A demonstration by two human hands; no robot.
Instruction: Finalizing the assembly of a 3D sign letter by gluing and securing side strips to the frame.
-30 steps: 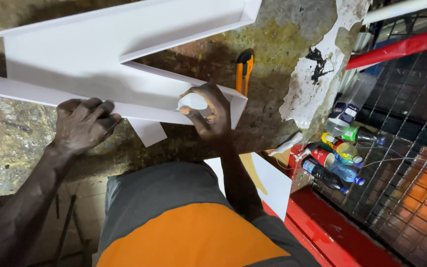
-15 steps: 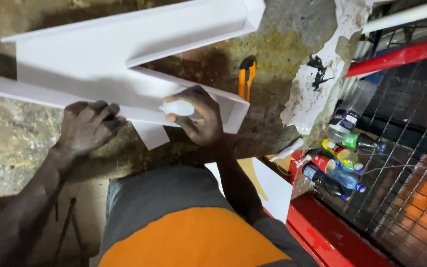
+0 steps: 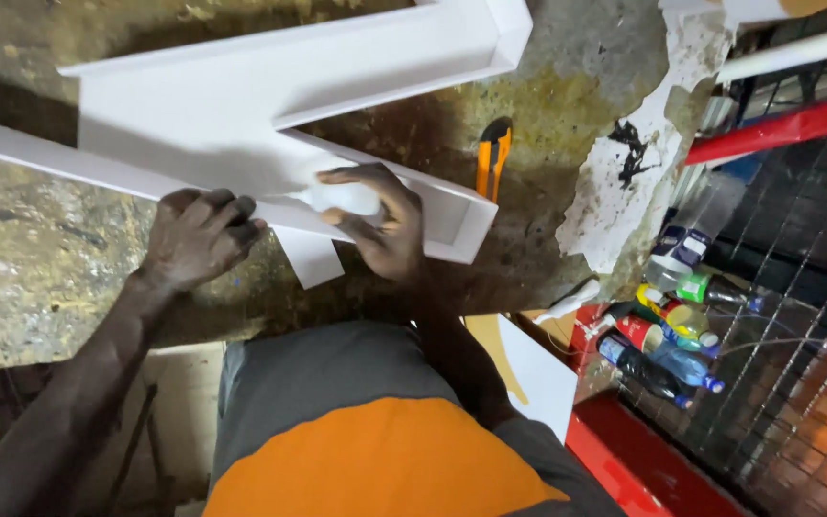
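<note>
Rough, stained bench (image 3: 40, 278) carries one smooth white letter shape (image 3: 193, 124); left hand (image 3: 198, 235) presses its edge, fingers curled, right hand (image 3: 380, 225) pinches a white lump (image 3: 342, 199).

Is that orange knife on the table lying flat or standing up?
Lying flat. The orange utility knife rests lengthwise on the stained worktable, untouched, beyond the right hand. Whether its blade is out cannot be told.

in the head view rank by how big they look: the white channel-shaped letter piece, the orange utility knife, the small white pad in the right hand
1. White channel-shaped letter piece, by far the largest.
2. Orange utility knife and small white pad under the right hand: look alike, and the fingers partly hide the pad, so no ranking.
</note>
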